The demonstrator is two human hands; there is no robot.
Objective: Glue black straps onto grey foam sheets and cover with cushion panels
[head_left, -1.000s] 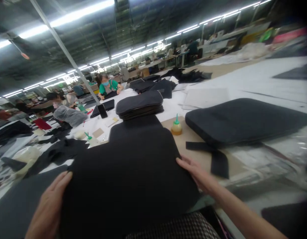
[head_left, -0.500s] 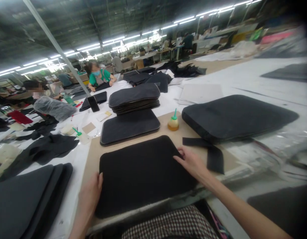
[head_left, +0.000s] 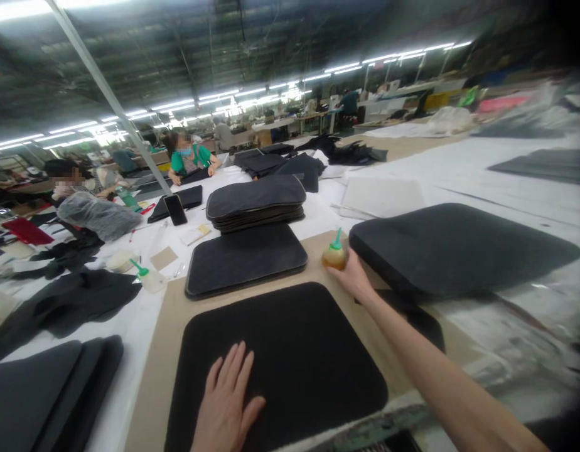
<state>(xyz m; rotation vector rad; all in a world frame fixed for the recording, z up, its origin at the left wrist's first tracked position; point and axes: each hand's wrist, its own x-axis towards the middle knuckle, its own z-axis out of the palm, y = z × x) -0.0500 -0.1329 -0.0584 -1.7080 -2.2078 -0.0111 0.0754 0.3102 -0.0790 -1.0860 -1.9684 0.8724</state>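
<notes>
A black rounded rectangular panel [head_left: 290, 351] lies flat on brown board at the table's front edge. My left hand [head_left: 228, 395] rests on its left part, palm down, fingers spread. Beyond the panel's far right corner, my right hand [head_left: 353, 276] is closed around a small squeeze bottle [head_left: 334, 256]. The bottle has a green spout and amber liquid inside; it looks upright. Part of it is hidden by my thumb and fingers. Just past the panel lies a short stack of dark, pale-edged panels [head_left: 247, 260], with a taller stack of narrower pieces [head_left: 257, 198] behind.
A large pile of dark panels [head_left: 464, 248] stands right of the bottle. More dark panels [head_left: 31, 389] lie at front left. A second green-spouted bottle [head_left: 149, 276], a phone [head_left: 176, 210] and a slanted pole [head_left: 106, 91] are at left. Two co-workers sit across the table.
My left hand has moved from the panel's left edge onto its top, opening flat. My right hand has left the panel's right edge and reached forward to take hold of the squeeze bottle.
</notes>
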